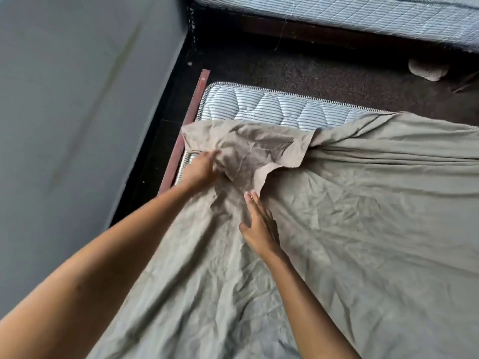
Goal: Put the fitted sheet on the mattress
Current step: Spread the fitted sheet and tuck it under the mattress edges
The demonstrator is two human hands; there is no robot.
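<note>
A grey-green fitted sheet [363, 216] lies wrinkled over most of the striped mattress [259, 107]. The mattress's far left corner is bare. There a corner of the sheet [248, 149] is folded back, its paler underside up. My left hand [201, 171] grips this folded part near the mattress's left edge; its fingers are blurred and partly hidden in the cloth. My right hand [260, 224] rests flat on the sheet just below the fold, fingers straight and together.
A reddish wooden bed frame rail [190, 120] runs along the mattress's left side, with a grey wall [77, 112] beyond a dark gap. Dark carpet [311, 73] lies past the bed. A second mattress [363, 16] stands at the top right. A pale lump [427, 69] lies on the floor.
</note>
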